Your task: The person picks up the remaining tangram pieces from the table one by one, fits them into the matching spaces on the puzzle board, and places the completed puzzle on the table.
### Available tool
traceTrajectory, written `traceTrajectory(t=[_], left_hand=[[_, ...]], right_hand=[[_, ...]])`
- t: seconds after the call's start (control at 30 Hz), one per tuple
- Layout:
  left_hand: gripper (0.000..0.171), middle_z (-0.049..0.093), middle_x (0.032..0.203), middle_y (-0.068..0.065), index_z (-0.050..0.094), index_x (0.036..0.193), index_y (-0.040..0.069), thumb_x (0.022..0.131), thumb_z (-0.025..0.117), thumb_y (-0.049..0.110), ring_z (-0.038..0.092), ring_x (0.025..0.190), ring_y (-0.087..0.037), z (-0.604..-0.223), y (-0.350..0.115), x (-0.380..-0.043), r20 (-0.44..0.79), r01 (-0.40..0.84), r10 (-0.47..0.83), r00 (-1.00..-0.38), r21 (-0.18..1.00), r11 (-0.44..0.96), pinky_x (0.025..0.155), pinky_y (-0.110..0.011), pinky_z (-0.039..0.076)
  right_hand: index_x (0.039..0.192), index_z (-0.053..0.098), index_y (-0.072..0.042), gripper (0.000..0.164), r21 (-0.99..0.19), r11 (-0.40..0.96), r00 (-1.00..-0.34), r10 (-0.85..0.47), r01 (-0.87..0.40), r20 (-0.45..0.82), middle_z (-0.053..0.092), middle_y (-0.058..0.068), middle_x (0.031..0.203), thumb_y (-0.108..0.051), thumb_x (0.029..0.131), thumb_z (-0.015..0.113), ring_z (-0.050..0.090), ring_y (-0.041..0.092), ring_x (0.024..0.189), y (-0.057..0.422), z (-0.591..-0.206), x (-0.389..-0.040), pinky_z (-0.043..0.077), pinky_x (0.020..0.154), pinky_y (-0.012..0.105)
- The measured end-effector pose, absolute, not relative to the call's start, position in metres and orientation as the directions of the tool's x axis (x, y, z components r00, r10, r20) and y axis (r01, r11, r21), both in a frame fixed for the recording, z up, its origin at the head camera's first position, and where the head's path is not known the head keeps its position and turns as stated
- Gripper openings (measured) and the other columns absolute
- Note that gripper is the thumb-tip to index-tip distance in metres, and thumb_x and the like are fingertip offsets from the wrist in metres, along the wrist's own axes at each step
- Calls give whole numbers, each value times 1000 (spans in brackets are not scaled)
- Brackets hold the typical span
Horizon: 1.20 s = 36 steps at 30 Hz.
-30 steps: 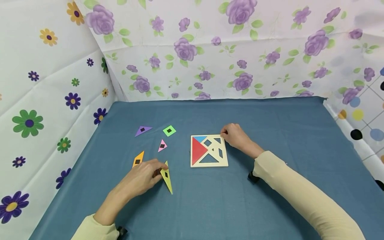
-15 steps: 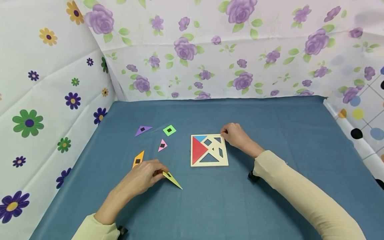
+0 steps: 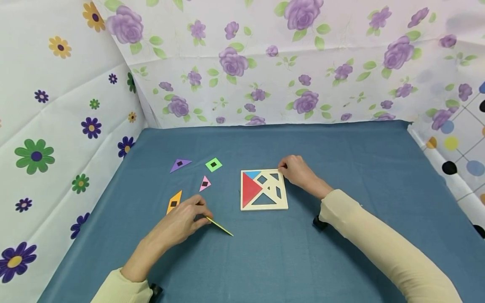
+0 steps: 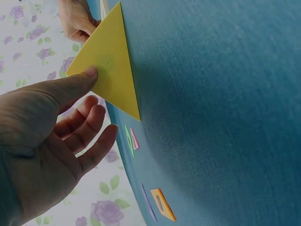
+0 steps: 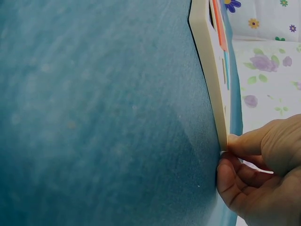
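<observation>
My left hand [image 3: 185, 219] pinches a yellow triangular tangram piece [image 4: 109, 61] between thumb and fingers. In the head view the piece is nearly edge-on, pointing right and down; its plain face fills much of the left wrist view. A square wooden tangram board [image 3: 282, 204] lies flat to the right, a red triangle [image 3: 250, 190] and a blue triangle [image 3: 251, 174] seated in it. Several of its cut-outs show the blue cloth. With thumb and fingers my right hand [image 3: 300, 171] grips the board's far right corner; the right wrist view shows the fingertips at that corner.
Loose pieces lie left of the board: a purple triangle [image 3: 179, 165], a green square [image 3: 214, 165], a pink triangle [image 3: 205, 184] and an orange parallelogram [image 3: 174, 202], partly behind the left hand. Blue cloth [image 3: 257, 256] covers the table. Flowered sheets [image 3: 212, 38] hang behind and at the left.
The left hand has turned the yellow triangle from showing its marked face to nearly edge-on, its tip swinging right. The right hand and the board have stayed in place.
</observation>
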<state>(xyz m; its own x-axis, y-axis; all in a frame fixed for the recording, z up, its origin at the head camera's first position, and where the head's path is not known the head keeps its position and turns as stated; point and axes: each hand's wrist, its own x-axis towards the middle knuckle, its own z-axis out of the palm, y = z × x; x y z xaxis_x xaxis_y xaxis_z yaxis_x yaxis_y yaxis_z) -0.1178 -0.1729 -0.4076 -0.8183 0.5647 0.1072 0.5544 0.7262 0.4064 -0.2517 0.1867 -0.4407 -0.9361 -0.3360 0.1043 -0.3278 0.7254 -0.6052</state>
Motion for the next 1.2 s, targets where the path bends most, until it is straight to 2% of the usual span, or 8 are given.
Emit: traceTrajectory(t=[0.27,0.4,0.57,0.73,0.97,1.2], left_hand=[[10,65,97,10,81,95,17,88,83,10,63,93,-14,-408,-174,-119,129,591,592,-796,381,711,82,-34,55],[9,68,98,10,81,96,18,89,82,12,64,98,-14,-408,-175,-119,116,575,580,-806,384,723,87,-37,55],[9,69,99,11,80,98,18,90,81,13,64,100,-15,-409,-176,-119,92,547,562,-822,403,734,88,-38,55],[10,69,100,11,80,98,19,90,81,14,65,101,-15,-410,-176,-119,89,536,553,-829,410,738,89,-39,55],[10,68,99,13,79,97,23,91,81,15,65,101,-14,-411,-177,-119,94,526,540,-836,412,744,89,-40,54],[6,68,98,13,80,99,22,95,78,25,64,101,-14,-411,-177,-118,79,496,514,-854,418,761,87,-41,54]], right_hand=[[85,74,-2,24,-610,722,-937,-331,-325,108,62,9,73,1,102,57,42,15,55,186,-442,-252,37,57,33],[89,77,0,22,-620,717,-942,-314,-317,118,66,10,76,1,101,59,45,16,55,186,-443,-251,39,58,33],[99,79,2,16,-638,710,-949,-291,-297,118,73,14,88,1,100,64,54,18,59,188,-444,-251,44,59,33],[101,79,2,14,-651,705,-954,-283,-280,103,74,15,91,-2,100,66,59,18,63,189,-445,-251,48,61,34],[99,80,1,13,-653,706,-955,-282,-275,97,75,14,91,-2,99,67,60,17,62,190,-444,-250,49,60,35],[99,80,2,15,-629,722,-952,-285,-288,108,75,17,91,-1,100,65,58,17,60,187,-442,-251,48,60,34]])
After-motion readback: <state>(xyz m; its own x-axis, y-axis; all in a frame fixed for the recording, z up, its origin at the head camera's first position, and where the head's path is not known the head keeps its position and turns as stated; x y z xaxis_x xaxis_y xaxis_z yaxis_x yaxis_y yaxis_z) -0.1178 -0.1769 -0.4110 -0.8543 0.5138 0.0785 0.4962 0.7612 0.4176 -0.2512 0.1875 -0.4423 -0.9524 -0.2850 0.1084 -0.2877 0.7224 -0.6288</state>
